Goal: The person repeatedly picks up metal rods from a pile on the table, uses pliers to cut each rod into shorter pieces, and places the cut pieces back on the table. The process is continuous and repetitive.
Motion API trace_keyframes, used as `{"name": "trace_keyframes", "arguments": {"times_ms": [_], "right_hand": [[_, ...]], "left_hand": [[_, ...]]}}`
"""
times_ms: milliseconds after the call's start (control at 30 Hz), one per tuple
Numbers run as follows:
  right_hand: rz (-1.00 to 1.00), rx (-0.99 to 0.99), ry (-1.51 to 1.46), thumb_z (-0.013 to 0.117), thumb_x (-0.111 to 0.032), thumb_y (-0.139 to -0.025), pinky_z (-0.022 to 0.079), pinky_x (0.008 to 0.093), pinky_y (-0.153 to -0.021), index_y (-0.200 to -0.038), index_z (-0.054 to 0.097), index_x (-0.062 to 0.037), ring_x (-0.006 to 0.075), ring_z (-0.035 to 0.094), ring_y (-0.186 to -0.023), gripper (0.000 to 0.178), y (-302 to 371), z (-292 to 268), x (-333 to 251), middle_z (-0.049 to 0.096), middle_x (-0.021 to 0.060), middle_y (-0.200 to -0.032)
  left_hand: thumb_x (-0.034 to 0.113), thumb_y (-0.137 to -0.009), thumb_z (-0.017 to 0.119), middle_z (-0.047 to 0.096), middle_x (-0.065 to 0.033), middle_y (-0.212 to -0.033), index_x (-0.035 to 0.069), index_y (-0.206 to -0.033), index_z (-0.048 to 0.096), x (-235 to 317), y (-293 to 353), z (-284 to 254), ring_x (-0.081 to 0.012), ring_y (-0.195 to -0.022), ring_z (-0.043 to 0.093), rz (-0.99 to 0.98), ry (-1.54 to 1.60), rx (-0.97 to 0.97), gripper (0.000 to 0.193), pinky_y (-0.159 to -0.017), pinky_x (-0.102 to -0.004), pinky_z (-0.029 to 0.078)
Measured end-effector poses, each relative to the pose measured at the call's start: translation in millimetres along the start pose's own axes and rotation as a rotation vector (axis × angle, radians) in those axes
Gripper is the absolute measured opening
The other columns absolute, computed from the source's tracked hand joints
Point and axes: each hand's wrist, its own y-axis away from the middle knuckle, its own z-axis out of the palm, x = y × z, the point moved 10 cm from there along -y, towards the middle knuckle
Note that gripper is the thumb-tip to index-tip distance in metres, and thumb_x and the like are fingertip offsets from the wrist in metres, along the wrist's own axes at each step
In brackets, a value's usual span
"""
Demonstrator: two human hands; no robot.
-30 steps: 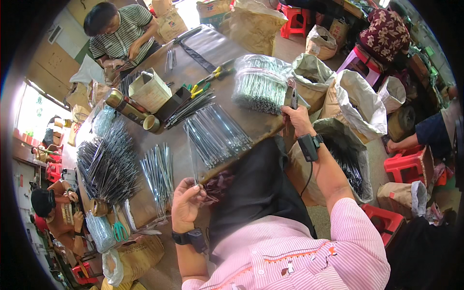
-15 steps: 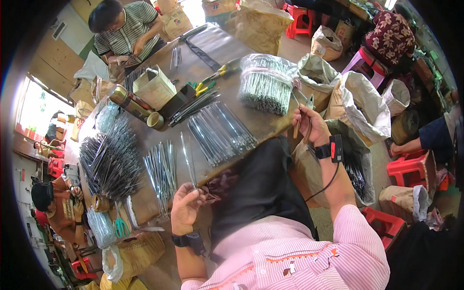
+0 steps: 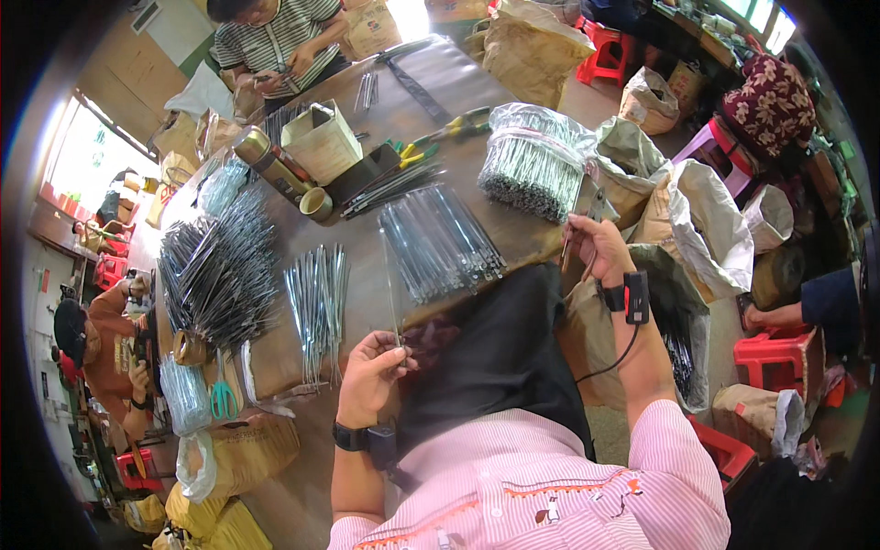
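Observation:
My left hand (image 3: 371,378) pinches the lower end of a long, thin metal strip (image 3: 390,284), which stands up over the table's near edge. My right hand (image 3: 600,247) is closed round a hand tool that looks like pliers (image 3: 598,203); its jaws point up and its handles show below the fingers. Beside it on the table stands a thick bundle of thin metal pieces (image 3: 532,170), wrapped in clear plastic. In front of me lies a row of flat metal strips (image 3: 438,240). A smaller pile of strips (image 3: 316,307) is left of it.
A large heap of dark strips (image 3: 225,266) covers the table's left side, above teal-handled scissors (image 3: 224,400). Farther back are a cardboard box (image 3: 321,142), a thermos (image 3: 261,154) and yellow-handled pliers (image 3: 414,151). Open sacks (image 3: 706,225) crowd the right. A co-worker (image 3: 275,46) sits across.
My left hand has shifted slightly right with the strip, whose tip now lies by the row. The right hand keeps its tool near the bundle. The view has shifted a little.

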Motion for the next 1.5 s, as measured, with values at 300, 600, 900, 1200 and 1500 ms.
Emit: {"name": "trace_keyframes", "arguments": {"times_ms": [300, 600, 900, 1200, 1500], "right_hand": [[-0.055, -0.149, 0.073, 0.067, -0.008, -0.087, 0.055, 0.0333, -0.067, -0.094, 0.056, -0.002, 0.0213, 0.066, -0.071, 0.014, 62, 117, 21, 0.066, 0.0118, -0.084], [-0.185, -0.163, 0.139, 0.067, -0.007, -0.088, 0.055, 0.0307, -0.068, -0.095, 0.056, 0.0, 0.0186, 0.067, -0.072, 0.014, 93, 171, 27, 0.068, 0.0133, -0.085], [-0.125, -0.23, 0.343, 0.064, -0.001, -0.089, 0.055, 0.0294, -0.056, -0.099, 0.056, 0.0019, 0.0171, 0.066, -0.071, 0.014, 105, 185, 54, 0.068, 0.0122, -0.085], [-0.269, -0.094, 0.183, 0.063, -0.004, -0.09, 0.054, 0.028, -0.069, -0.112, 0.056, 0.0058, 0.0166, 0.066, -0.075, 0.025, 92, 167, 27, 0.068, 0.0132, -0.09], [-0.112, -0.176, 0.187, 0.065, -0.008, -0.091, 0.052, 0.027, -0.064, -0.113, 0.059, 0.0027, 0.0148, 0.064, -0.071, 0.026, 95, 167, 54, 0.068, 0.0108, -0.089]], "left_hand": [[0.002, -0.083, 0.066, 0.063, -0.0134, -0.096, -0.006, -0.106, 0.056, -5, -4, 56, -0.0251, -0.085, 0.067, -0.001, -0.02, -0.099, 0.026, -0.079, -0.0332, 0.056], [-0.005, -0.082, 0.066, 0.065, -0.0071, -0.09, 0.002, -0.094, 0.058, 11, -4, 78, -0.0199, -0.079, 0.068, 0.129, -0.101, -0.137, 0.016, -0.074, -0.0293, 0.057], [-0.005, -0.08, 0.069, 0.066, -0.0069, -0.085, 0.001, -0.091, 0.06, 13, -5, 77, -0.0164, -0.074, 0.067, 0.183, -0.133, -0.132, 0.015, -0.069, -0.0259, 0.055], [-0.007, -0.085, 0.062, 0.063, -0.0081, -0.085, -0.004, -0.099, 0.056, 10, -3, 74, -0.0171, -0.078, 0.068, 0.194, -0.302, -0.154, 0.016, -0.068, -0.025, 0.056], [0.001, -0.085, 0.064, 0.062, -0.0044, -0.09, 0.001, -0.111, 0.055, -10, 6, 97, -0.0139, -0.076, 0.067, -0.023, -0.401, -0.28, 0.027, -0.064, -0.0232, 0.054]]}}
